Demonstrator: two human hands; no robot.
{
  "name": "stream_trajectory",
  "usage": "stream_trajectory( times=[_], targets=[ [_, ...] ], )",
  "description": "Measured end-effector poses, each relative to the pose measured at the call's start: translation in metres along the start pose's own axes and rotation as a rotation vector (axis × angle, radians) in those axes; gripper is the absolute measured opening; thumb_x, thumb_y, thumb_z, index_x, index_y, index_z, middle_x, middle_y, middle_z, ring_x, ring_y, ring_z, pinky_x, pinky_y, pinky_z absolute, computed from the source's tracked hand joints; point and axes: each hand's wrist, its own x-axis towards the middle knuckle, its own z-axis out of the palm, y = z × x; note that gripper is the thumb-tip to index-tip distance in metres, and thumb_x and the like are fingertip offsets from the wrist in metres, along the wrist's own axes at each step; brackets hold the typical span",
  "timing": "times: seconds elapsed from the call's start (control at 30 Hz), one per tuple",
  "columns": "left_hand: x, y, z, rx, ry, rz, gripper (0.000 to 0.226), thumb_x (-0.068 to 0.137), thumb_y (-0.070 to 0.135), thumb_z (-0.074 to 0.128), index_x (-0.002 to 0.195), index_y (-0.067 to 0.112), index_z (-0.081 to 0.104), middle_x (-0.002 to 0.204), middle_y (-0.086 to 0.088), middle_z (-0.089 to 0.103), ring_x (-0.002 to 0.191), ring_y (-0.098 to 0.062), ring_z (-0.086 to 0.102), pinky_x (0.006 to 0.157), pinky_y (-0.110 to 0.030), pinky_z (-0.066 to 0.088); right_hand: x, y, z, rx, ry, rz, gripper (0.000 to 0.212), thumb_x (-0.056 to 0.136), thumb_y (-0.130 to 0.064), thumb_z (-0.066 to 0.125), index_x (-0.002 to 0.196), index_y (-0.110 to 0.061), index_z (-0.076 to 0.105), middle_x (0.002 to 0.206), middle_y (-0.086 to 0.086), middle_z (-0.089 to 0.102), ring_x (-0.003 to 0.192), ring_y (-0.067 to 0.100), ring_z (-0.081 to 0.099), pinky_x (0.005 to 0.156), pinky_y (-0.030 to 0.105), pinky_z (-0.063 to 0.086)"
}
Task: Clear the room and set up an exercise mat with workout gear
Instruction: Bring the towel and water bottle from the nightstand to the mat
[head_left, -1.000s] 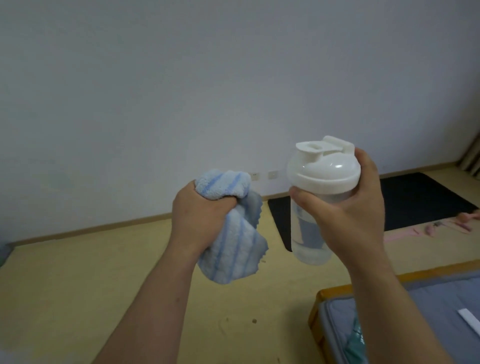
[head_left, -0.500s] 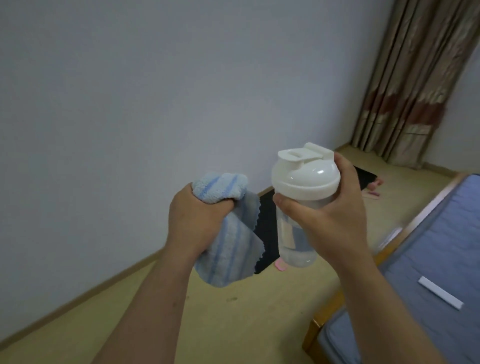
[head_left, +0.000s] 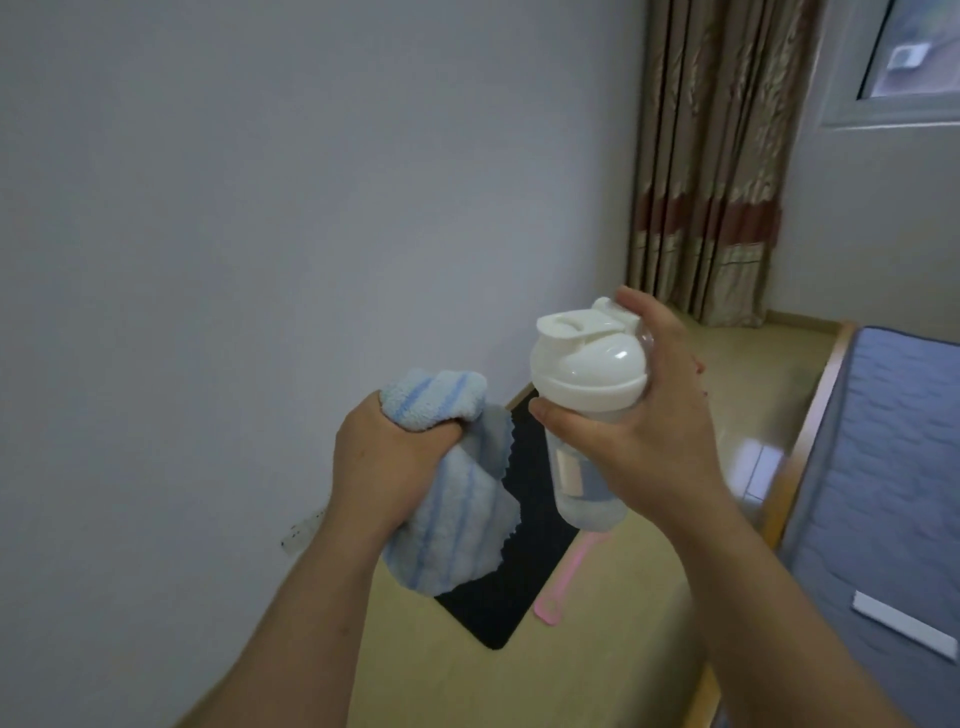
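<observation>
Evidently ferrying gear: left hand has fingers clamped on the bunched blue striped towel, right hand fingers wrap the shaker bottle lid-up, likely bound for the black exercise mat.

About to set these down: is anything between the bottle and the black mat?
Nothing visible does. The right hand holds the bottle; the black mat's visible part is bare; a pink strap lies beside it.

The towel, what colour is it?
Light blue with darker blue stripes, seen in the head view: towel.
</observation>
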Motion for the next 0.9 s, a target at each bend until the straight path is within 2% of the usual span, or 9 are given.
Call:
stream_trajectory(
  times=[0.03, 0.1, 0.13, 0.23, 0.33, 0.5, 0.63, 0.73, 0.9],
  targets=[
    [0.013, 0.001, 0.006, -0.003, -0.011, 0.006, 0.026, 0.073, 0.040, 0.086, 0.085, 0.034, 0.063, 0.085, 0.019, 0.069, 0.078, 0.007, 0.064, 0.064, -0.013, 0.047, 0.011, 0.006, 0.003, -0.023, 0.009, -0.008, 0.101, 0.059, -0.034, 0.095, 0.142, -0.043, 0.038, 0.136, -0.013, 0.049, 0.117, -0.008, 0.045, 0.097, 0.010, 0.040],
    [0.040, 0.002, 0.019, -0.013, -0.039, 0.020, 0.027, 0.073, 0.039, 0.086, 0.084, 0.036, 0.061, 0.086, 0.020, 0.067, 0.079, 0.008, 0.062, 0.063, -0.011, 0.044, 0.032, 0.022, 0.010, -0.044, 0.024, -0.024, 0.101, 0.060, -0.034, 0.095, 0.142, -0.042, 0.037, 0.137, -0.011, 0.048, 0.120, 0.003, 0.049, 0.101, 0.027, 0.046],
    [0.057, 0.003, 0.027, -0.015, -0.054, 0.030, 0.028, 0.073, 0.038, 0.086, 0.084, 0.037, 0.060, 0.087, 0.020, 0.066, 0.080, 0.007, 0.062, 0.063, -0.011, 0.044, 0.044, 0.030, 0.014, -0.055, 0.030, -0.035, 0.100, 0.061, -0.034, 0.095, 0.142, -0.043, 0.037, 0.137, -0.010, 0.048, 0.121, 0.006, 0.050, 0.100, 0.031, 0.047],
    [0.105, 0.003, 0.050, -0.024, -0.087, 0.058, 0.026, 0.074, 0.040, 0.084, 0.085, 0.037, 0.060, 0.087, 0.020, 0.066, 0.079, 0.006, 0.062, 0.063, -0.011, 0.043, 0.074, 0.055, 0.023, -0.150, 0.022, -0.078, 0.092, 0.065, -0.039, 0.092, 0.139, -0.044, 0.037, 0.138, -0.008, 0.043, 0.119, -0.001, 0.044, 0.096, 0.012, 0.040],
    [0.158, -0.001, 0.075, -0.063, -0.135, 0.077, 0.024, 0.073, 0.039, 0.085, 0.085, 0.035, 0.065, 0.084, 0.018, 0.069, 0.076, 0.006, 0.065, 0.064, -0.014, 0.047, 0.107, 0.079, 0.036, -0.248, 0.044, -0.091, 0.080, 0.070, -0.045, 0.085, 0.135, -0.050, 0.038, 0.139, -0.006, 0.039, 0.118, 0.003, 0.041, 0.091, 0.005, 0.037],
    [0.252, 0.000, 0.119, -0.122, -0.229, 0.136, 0.024, 0.073, 0.037, 0.086, 0.082, 0.037, 0.064, 0.083, 0.019, 0.069, 0.077, 0.003, 0.065, 0.065, -0.017, 0.048, 0.166, 0.116, 0.061, -0.372, 0.044, -0.057, 0.076, 0.074, -0.048, 0.082, 0.132, -0.058, 0.034, 0.145, -0.008, 0.030, 0.120, 0.016, 0.042, 0.093, 0.037, 0.053],
    [0.315, 0.008, 0.160, -0.163, -0.286, 0.160, 0.023, 0.074, 0.039, 0.084, 0.087, 0.034, 0.066, 0.089, 0.015, 0.070, 0.084, -0.004, 0.067, 0.076, -0.028, 0.055, 0.204, 0.142, 0.066, -0.467, 0.094, -0.032, 0.078, 0.076, -0.048, 0.081, 0.131, -0.064, 0.028, 0.146, -0.009, 0.029, 0.117, 0.006, 0.039, 0.086, 0.017, 0.045],
    [0.345, 0.017, 0.198, -0.193, -0.362, 0.145, 0.024, 0.075, 0.041, 0.083, 0.089, 0.031, 0.068, 0.088, 0.013, 0.071, 0.084, -0.006, 0.067, 0.078, -0.033, 0.057, 0.226, 0.163, 0.059, -0.542, 0.161, 0.014, 0.080, 0.074, -0.049, 0.083, 0.134, -0.057, 0.031, 0.146, -0.006, 0.031, 0.118, 0.009, 0.040, 0.086, 0.018, 0.046],
    [0.379, 0.039, 0.272, -0.251, -0.454, 0.181, 0.029, 0.072, 0.042, 0.085, 0.095, 0.031, 0.070, 0.092, 0.015, 0.073, 0.087, -0.001, 0.068, 0.080, -0.030, 0.057, 0.261, 0.203, 0.029, -0.624, 0.270, 0.063, 0.079, 0.072, -0.054, 0.082, 0.138, -0.046, 0.040, 0.142, -0.004, 0.035, 0.114, 0.007, 0.041, 0.082, 0.015, 0.042]
  ],
)
